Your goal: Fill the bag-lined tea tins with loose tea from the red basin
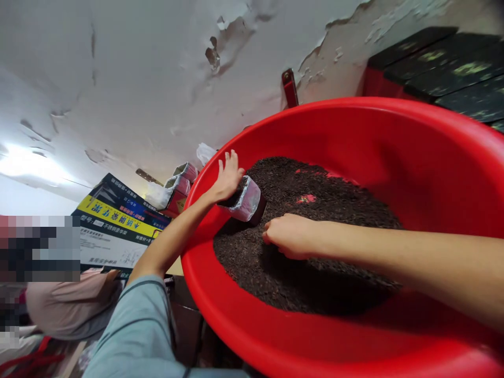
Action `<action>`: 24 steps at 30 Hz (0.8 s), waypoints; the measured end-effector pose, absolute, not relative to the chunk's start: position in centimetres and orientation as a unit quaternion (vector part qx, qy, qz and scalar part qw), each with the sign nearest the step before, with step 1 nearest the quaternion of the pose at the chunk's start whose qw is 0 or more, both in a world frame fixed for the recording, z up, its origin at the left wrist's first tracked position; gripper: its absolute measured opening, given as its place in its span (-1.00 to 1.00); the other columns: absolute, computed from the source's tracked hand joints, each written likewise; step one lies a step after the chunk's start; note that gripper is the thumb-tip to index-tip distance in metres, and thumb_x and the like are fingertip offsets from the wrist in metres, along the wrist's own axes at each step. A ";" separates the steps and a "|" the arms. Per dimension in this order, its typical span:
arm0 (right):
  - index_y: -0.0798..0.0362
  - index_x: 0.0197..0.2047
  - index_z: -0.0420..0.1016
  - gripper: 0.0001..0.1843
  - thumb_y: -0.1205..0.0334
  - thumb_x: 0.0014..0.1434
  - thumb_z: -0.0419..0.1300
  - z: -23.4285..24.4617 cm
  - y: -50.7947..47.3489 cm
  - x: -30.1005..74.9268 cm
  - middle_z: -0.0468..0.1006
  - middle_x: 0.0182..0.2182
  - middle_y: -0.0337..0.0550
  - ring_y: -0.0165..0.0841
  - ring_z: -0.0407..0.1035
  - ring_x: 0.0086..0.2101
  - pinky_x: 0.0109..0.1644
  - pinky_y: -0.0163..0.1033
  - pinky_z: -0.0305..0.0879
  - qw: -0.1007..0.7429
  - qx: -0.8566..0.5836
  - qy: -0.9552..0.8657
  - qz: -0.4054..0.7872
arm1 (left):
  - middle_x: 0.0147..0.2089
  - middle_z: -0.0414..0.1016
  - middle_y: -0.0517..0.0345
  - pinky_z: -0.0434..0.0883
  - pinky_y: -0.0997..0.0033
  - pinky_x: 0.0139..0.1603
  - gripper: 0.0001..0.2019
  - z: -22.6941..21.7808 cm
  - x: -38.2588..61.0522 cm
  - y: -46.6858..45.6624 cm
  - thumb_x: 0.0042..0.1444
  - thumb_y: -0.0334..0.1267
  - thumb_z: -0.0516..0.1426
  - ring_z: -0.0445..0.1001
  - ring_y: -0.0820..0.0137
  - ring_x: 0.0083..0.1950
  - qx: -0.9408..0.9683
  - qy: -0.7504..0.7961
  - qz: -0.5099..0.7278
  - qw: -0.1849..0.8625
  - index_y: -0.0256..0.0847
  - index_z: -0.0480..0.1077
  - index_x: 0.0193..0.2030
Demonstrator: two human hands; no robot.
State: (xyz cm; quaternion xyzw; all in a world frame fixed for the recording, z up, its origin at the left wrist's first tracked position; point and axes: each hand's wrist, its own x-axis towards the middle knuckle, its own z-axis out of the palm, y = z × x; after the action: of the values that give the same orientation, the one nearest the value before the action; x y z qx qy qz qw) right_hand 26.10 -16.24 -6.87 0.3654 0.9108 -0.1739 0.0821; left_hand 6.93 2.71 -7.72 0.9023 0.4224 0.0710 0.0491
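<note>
A large red basin [354,131] holds a heap of dark loose tea leaves [315,220]. My left hand [228,176] holds a small silver foil pouch [247,199] by its edge, tilted with its mouth toward the leaves, near the basin's left rim. My right hand [289,234] rests on the leaves just right of the pouch. Its fingers are curled down into the heap, and what they hold is hidden.
Several more foil pouches [181,177] stand on red boxes left of the basin. A stack of printed cartons [118,220] lies further left. Dark boxes [444,68] are piled behind the basin at the right. A peeling white wall fills the background. Another person's pink sleeve [66,304] shows at the lower left.
</note>
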 end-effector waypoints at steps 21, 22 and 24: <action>0.18 0.18 0.45 -0.40 -0.06 0.46 -0.18 -16.6 -13.3 27.1 0.43 0.18 0.28 -0.01 0.43 0.13 0.08 0.01 0.40 0.041 0.635 0.760 -0.133 | 0.57 -0.05 -0.27 -0.15 -0.11 0.55 -0.16 -8.8 1.3 8.1 0.36 0.30 -0.32 -0.19 0.11 0.61 0.802 0.500 0.287 0.159 -0.31 0.01 0.52; 0.18 0.14 0.46 -0.45 -0.02 0.46 -0.16 -16.6 -13.1 27.1 0.46 0.15 0.25 -0.07 0.47 0.08 0.04 -0.06 0.42 0.040 0.631 0.764 -0.131 | 0.57 -0.03 -0.25 -0.15 -0.09 0.55 -0.19 -8.8 1.5 8.0 0.37 0.28 -0.29 -0.16 0.12 0.61 0.809 0.482 0.298 0.154 -0.30 0.03 0.51; 0.15 0.06 0.48 -0.50 0.02 0.46 -0.16 -16.3 -12.6 27.1 0.52 0.10 0.17 -0.16 0.53 -0.02 -0.02 -0.14 0.42 0.051 0.626 0.768 -0.128 | 0.57 -0.03 -0.26 -0.16 -0.06 0.56 -0.22 -8.4 1.9 7.5 0.39 0.24 -0.25 -0.12 0.13 0.60 0.814 0.468 0.309 0.153 -0.32 0.05 0.50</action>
State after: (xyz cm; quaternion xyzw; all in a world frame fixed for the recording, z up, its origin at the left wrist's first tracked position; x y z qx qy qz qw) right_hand 27.14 -12.63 -16.33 0.6261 0.7675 -0.1279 0.0510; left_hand 1.85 7.50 -8.43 0.8137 0.4680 0.3089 0.1532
